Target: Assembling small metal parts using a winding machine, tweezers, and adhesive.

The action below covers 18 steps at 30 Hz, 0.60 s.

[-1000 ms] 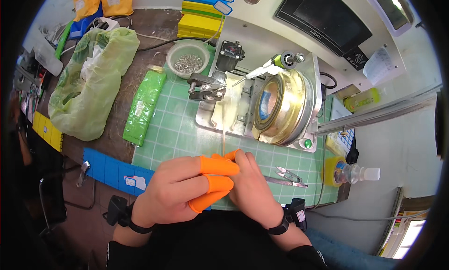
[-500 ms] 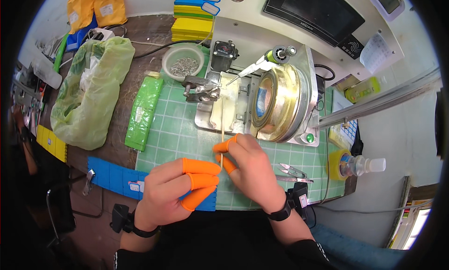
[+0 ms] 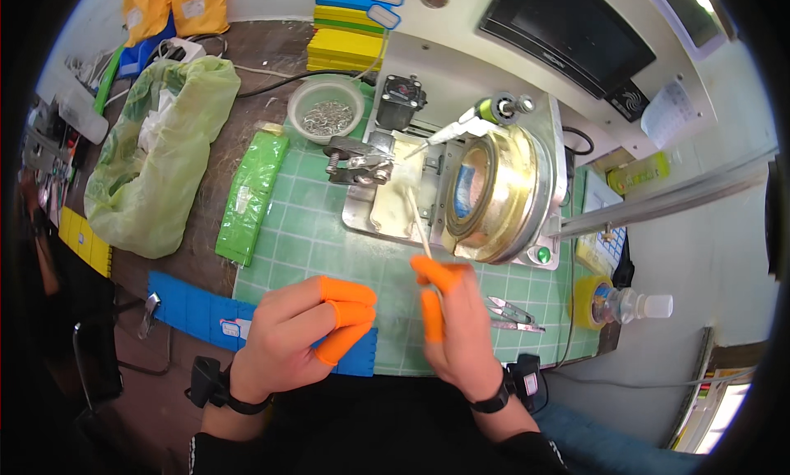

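Note:
My right hand [image 3: 454,327], with orange finger cots, pinches a thin pale stick [image 3: 418,222] that points up toward the metal fixture base [image 3: 395,208] beside the big brass ring [image 3: 494,191]. To its left my left hand [image 3: 300,331], also in orange finger cots, hovers over the green cutting mat [image 3: 304,236] with fingers loosely curled and nothing held. Both wrists wear dark bands.
A bowl of small metal parts [image 3: 327,111] sits behind the mat. A green packet [image 3: 251,195] and a green plastic bag [image 3: 156,158] lie left. A blue tray [image 3: 197,315] is near my left hand. Tweezers [image 3: 512,312], yellow tape roll [image 3: 588,298] and a bottle [image 3: 629,305] lie right.
My hands have come apart. The right hand moved right and forward with the stick toward the fixture; the left hand drew back to the left with nothing in it.

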Tool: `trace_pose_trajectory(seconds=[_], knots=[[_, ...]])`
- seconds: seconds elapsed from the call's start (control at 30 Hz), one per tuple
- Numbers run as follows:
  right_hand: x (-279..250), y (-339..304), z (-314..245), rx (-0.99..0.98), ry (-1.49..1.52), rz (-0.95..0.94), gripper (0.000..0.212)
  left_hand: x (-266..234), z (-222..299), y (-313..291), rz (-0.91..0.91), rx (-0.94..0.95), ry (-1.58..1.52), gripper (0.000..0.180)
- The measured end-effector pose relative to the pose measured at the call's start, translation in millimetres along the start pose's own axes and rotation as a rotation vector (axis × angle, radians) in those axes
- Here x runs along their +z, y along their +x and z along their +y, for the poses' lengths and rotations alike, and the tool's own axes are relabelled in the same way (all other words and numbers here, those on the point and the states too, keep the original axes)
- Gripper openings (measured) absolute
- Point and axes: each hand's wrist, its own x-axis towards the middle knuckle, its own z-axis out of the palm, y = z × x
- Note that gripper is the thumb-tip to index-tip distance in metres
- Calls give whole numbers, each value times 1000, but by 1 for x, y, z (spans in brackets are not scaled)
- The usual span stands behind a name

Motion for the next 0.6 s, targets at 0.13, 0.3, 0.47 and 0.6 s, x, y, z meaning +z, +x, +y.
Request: trace_pose_trajectory(seconds=[0.13,0.3,0.47,0.6], knots=[[-27,-26,-6,-102,26,25,42,-3,-5,4,-37,3,34,15],[-45,-23,-24,-186,2,49,38,-1,-6,3,-55,12,73,15],[-42,-1,-25,-207,-60,30,36,5,-14,4,-14,72,86,14],[-35,-23,-11,-216,-14,15,40,-2,-11,2,-10,51,103,14]])
